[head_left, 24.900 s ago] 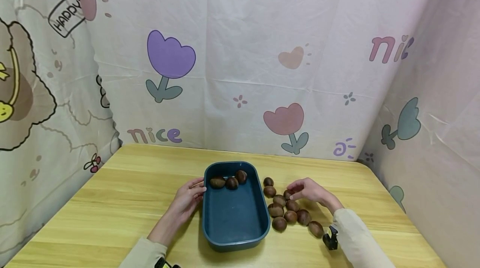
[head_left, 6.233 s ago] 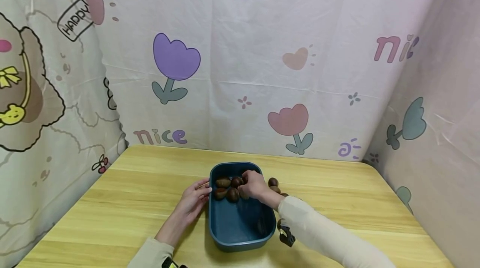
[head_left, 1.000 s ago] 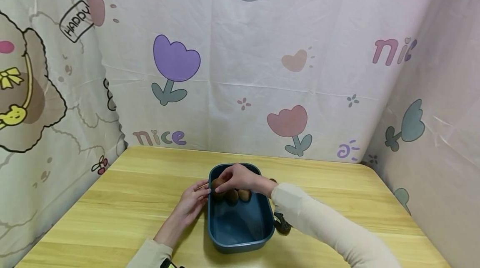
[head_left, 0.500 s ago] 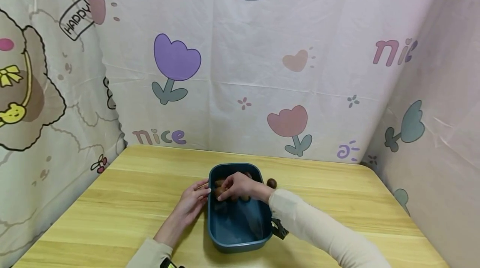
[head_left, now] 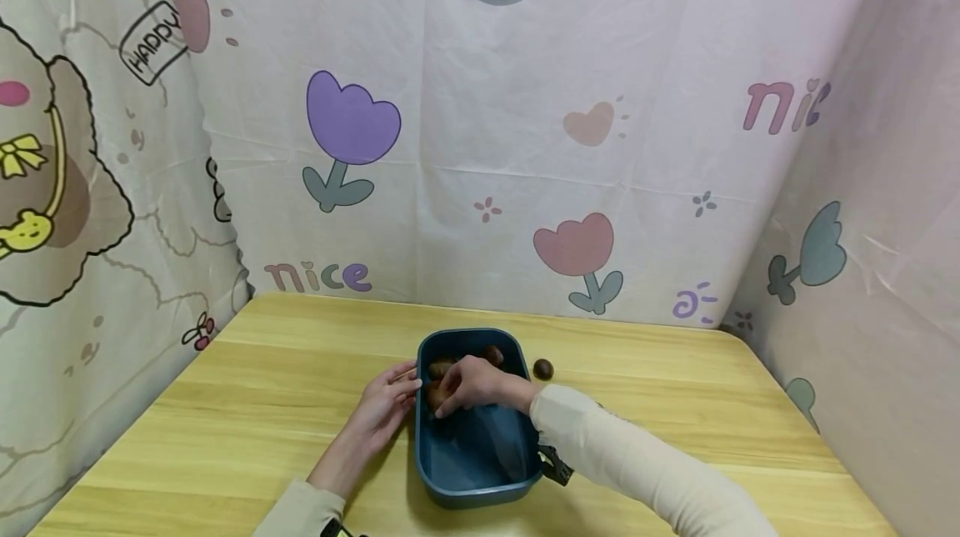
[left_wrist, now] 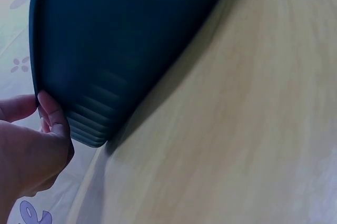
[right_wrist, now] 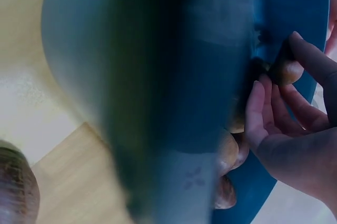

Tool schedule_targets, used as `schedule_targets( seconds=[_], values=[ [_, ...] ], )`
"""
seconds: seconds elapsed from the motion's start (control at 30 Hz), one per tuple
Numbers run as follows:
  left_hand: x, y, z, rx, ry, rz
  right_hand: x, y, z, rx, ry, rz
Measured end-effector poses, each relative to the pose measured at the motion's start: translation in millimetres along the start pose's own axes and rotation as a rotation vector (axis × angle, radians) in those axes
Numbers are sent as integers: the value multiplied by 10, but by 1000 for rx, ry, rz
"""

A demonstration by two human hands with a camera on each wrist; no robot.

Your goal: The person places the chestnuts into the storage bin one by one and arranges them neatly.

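Note:
A deep blue rectangular box [head_left: 480, 487] rests on the table with several brown chestnuts in its far part. My left hand [head_left: 386, 408] pinches the box's left rim between thumb and fingers, as the left wrist view shows with the hand [left_wrist: 39, 145] at the box wall [left_wrist: 131, 29]. My right hand [head_left: 474, 383] reaches down inside the box from the right. Its fingertips pinch a chestnut [right_wrist: 287, 71] near the left wall. Other chestnuts [right_wrist: 227, 153] lie beside this hand [right_wrist: 300, 145], and it hides some of them in the head view. One chestnut [head_left: 492, 354] shows behind the hand.
A single chestnut [head_left: 543, 369] lies on the wooden table [head_left: 300, 353] just right of the box. A printed curtain [head_left: 480, 253] hangs behind the table and along both sides. The right sleeve [head_left: 637, 458] crosses the box's right rim.
Since the earliest frame, most chestnuts seen right of the box have left the table, and more lie inside. Over the last second my right hand has moved slightly toward the box's near end.

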State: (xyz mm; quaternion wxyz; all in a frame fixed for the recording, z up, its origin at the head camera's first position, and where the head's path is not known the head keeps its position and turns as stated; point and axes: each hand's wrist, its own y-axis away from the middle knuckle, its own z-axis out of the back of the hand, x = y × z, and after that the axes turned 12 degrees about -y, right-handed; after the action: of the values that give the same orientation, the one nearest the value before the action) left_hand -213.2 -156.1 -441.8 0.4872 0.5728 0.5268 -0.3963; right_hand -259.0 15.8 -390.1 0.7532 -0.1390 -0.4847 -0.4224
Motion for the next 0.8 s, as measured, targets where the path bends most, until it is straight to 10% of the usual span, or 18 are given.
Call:
schedule_targets(
  seconds=[0.8],
  values=[
    [13,2,-2,-8,11,-4,-1,-12,4,18,254,191]
  ],
)
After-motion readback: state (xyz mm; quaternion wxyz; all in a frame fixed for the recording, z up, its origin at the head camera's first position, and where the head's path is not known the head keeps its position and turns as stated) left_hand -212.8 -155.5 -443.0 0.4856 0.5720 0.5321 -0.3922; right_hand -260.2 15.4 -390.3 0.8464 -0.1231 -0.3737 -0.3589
